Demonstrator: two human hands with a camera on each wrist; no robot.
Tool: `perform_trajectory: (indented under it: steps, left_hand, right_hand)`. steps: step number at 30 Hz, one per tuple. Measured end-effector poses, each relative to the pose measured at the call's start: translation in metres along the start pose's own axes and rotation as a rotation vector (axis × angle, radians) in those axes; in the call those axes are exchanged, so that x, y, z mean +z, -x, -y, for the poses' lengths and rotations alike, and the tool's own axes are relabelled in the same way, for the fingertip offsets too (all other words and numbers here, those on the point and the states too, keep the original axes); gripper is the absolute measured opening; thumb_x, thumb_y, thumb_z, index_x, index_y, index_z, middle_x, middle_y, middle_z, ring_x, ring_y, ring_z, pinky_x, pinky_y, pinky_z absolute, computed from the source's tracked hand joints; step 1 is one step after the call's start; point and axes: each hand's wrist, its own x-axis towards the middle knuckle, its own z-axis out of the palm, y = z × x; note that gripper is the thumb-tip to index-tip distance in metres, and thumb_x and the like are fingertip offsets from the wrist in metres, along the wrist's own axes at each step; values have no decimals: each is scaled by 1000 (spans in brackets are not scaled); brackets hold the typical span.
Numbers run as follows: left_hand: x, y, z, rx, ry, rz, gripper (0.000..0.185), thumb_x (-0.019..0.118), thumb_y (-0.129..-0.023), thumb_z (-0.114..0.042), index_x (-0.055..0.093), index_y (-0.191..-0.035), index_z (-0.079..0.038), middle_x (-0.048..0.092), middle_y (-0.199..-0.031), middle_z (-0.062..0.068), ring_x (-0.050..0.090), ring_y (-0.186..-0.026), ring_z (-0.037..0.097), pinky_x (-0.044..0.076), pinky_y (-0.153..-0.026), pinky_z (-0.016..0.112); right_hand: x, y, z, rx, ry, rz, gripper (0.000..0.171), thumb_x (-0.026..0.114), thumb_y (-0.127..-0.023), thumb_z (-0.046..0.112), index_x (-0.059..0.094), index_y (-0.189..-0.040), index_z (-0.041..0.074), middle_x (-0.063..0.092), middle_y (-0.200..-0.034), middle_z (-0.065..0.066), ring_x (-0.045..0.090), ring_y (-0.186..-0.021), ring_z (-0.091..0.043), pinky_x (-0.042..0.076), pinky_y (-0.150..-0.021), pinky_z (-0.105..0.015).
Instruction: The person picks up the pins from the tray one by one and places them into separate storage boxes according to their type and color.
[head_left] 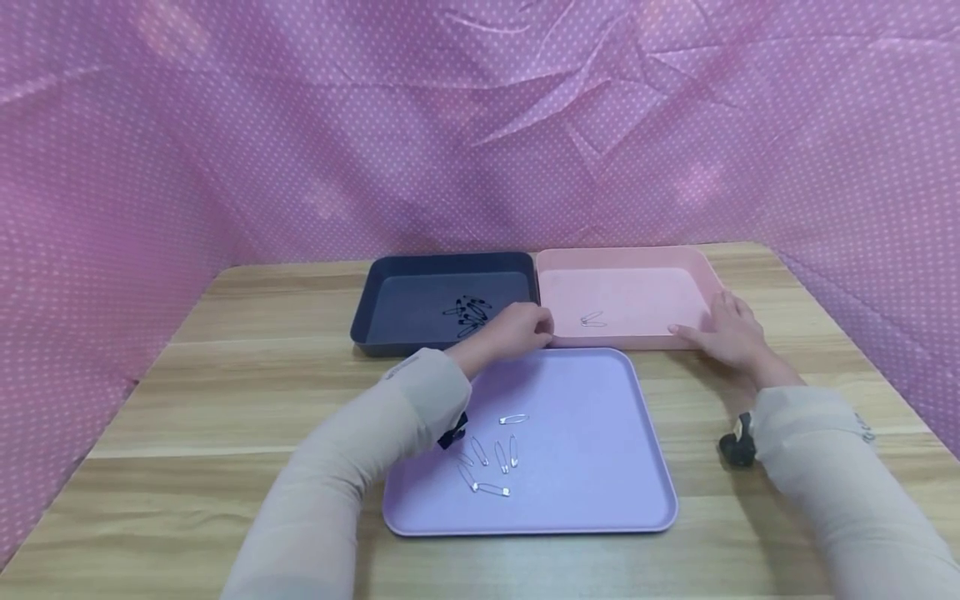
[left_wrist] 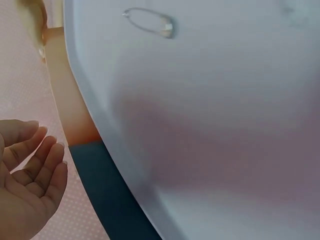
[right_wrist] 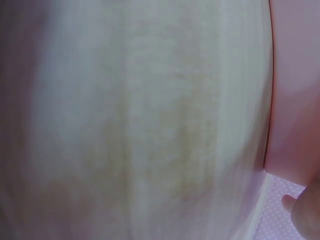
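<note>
My left hand (head_left: 517,330) is over the place where the dark tray (head_left: 405,347) and the pink tray (head_left: 637,283) meet. Its fingers are loosely bent in the left wrist view, and nothing shows between them. My right hand (head_left: 731,333) touches the pink tray's front right corner, thumb toward the front rim and fingers spread along the right side. Silver safety pins (head_left: 592,322) lie in the pink tray. Several black safety pins (head_left: 472,314) are heaped in the dark tray. On the lavender tray (head_left: 585,467) are several silver safety pins (head_left: 492,490).
All three trays stand on a wooden table (head_left: 225,400), the lavender one in front of the other two. A pink dotted cloth (head_left: 480,150) hangs behind and at both sides. The left forearm crosses the lavender tray's left edge.
</note>
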Motion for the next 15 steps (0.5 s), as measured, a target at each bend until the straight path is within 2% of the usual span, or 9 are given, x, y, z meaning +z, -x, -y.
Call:
perform_trajectory:
  steps: [8, 15]
  left_hand:
    - [-1, 22, 12, 50, 4, 10, 11, 55, -84, -14, 61, -92, -10, 56, -84, -2, 50, -78, 9, 41, -71, 20]
    - [6, 39, 19, 95, 34, 94, 13, 57, -83, -14, 61, -94, -8, 56, -85, -2, 51, -79, 9, 41, -70, 20]
  right_hand:
    - [0, -1, -1, 11, 3, 9, 102, 42, -80, 58, -6, -127, -19, -10, -130, -38, -5, -118, -52, 0, -90, -62]
    - [-2, 1, 2, 17, -5, 22, 103, 42, -80, 58, -8, -127, -18, -11, -131, -37, -5, -118, -52, 1, -89, -63]
